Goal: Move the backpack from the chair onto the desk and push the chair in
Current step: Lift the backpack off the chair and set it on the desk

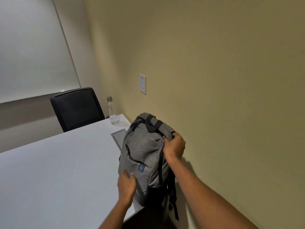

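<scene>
Bare forearms reach to a grey backpack [143, 156] standing on the white desk's [57, 171] right edge. Right hand [175, 146] clutches its top; left hand [126, 185] presses flat, fingers spread, near a blue logo patch [140, 168] whose lettering is unreadable.

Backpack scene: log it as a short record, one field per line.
backpack: grey backpack, upright on the near right corner of the desk, by the wall
left hand: left hand flat against the backpack's lower front
right hand: right hand gripping the backpack's top right edge
desk: white desk
bottle: clear bottle standing at the desk's far corner
panel: flat grey panel set in the desk behind the backpack
chair: black chair at the far side of the desk
</scene>
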A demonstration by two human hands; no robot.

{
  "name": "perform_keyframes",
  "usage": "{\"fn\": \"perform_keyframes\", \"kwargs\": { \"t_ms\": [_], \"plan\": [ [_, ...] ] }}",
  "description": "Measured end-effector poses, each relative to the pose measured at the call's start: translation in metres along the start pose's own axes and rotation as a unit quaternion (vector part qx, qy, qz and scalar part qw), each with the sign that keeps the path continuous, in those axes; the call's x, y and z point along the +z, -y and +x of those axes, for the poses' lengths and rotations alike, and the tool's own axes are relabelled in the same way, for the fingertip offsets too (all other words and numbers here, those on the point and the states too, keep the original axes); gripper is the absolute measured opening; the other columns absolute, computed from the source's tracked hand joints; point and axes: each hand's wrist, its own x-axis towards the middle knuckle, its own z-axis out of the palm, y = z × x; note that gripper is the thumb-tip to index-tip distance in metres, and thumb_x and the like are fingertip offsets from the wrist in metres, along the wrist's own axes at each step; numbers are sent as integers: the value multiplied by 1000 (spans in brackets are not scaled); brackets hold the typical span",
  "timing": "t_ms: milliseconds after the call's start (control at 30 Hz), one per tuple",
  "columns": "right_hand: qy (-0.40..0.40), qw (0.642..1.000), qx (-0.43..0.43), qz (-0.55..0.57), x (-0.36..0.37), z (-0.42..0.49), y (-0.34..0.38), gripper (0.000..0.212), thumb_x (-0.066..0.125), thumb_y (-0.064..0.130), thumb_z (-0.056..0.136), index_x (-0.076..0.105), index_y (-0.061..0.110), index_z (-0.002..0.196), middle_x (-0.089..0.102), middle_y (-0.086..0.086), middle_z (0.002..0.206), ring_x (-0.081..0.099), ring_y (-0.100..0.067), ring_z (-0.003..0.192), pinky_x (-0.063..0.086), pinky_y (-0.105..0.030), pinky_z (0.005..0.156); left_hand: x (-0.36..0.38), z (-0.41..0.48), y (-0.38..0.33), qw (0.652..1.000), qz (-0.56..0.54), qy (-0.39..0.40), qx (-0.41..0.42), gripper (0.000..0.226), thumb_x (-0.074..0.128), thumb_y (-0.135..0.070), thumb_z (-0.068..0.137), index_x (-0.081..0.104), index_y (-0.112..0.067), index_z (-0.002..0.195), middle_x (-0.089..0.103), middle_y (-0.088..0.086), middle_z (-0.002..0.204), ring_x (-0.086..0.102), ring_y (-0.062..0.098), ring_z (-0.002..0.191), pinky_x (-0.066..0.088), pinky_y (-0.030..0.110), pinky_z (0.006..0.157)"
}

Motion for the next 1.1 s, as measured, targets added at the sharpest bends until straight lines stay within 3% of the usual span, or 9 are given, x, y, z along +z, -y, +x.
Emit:
{"fn": "perform_keyframes", "kwargs": {
  "t_ms": [133, 233, 367, 600, 667, 833, 1100],
  "plan": [
    [-9, 1000, 12, -8, -5, 22, -7, 25, 80, 24, 90, 70, 8, 106, 74, -11, 105, 70, -32, 93, 60, -43, 78, 31, -1, 21, 994, 2, 107, 10, 68, 53, -25, 104, 22, -18, 165, 38, 13, 168, 41, 40, 151, 36, 55, 125],
    [-3, 1000, 12, 0, -11, 33, -14, 25, 78, 20, 91, 67, 6, 109, 71, -13, 109, 68, -34, 96, 56, -38, 79, 45, 6, 15, 991, 4, 130, 6, 80, 58, -27, 101, 13, -19, 167, 27, 12, 173, 34, 38, 156, 30, 56, 128],
    [15, 1000, 23, -10, -19, 48, -21, 24, 73, 12, 94, 62, 4, 114, 68, -17, 116, 67, -39, 106, 58, -44, 91, 53, 6, 0, 989, 25, 148, 5, 83, 58, -29, 102, 8, -20, 167, 17, 15, 176, 32, 41, 156, 28, 56, 129],
    [101, 994, 16, -48, -32, 60, -35, 32, 50, 2, 98, 54, 5, 130, 65, -20, 125, 64, -39, 110, 55, -43, 94, 51, 10, -11, 968, 109, 221, 40, 79, 56, -20, 105, 8, -17, 167, -1, 14, 178, 25, 40, 159, 26, 48, 128],
    [127, 990, -5, -67, -40, 57, -40, 38, 53, 5, 98, 52, 6, 135, 63, -20, 131, 62, -39, 117, 53, -45, 100, 45, 11, -12, 962, 125, 238, 53, 80, 56, -19, 104, 8, -18, 167, 1, 15, 178, 29, 40, 157, 31, 48, 126],
    [144, 983, -33, -110, -58, 34, -35, 49, 57, 8, 96, 47, 9, 144, 58, -17, 138, 56, -38, 126, 49, -46, 107, 26, 1, -14, 964, 139, 216, 69, 81, 63, -26, 102, 14, -12, 165, 31, 17, 170, 41, 39, 151, 39, 51, 124],
    [155, 945, -137, -255, -92, -14, -38, 64, 60, 29, 90, 42, 11, 149, 50, -13, 151, 48, -35, 138, 42, -48, 116, -1, -48, -9, 973, 121, 169, 99, 82, 62, -38, 103, 17, -10, 165, 31, 17, 171, 39, 39, 153, 36, 50, 123]
  ]
}}
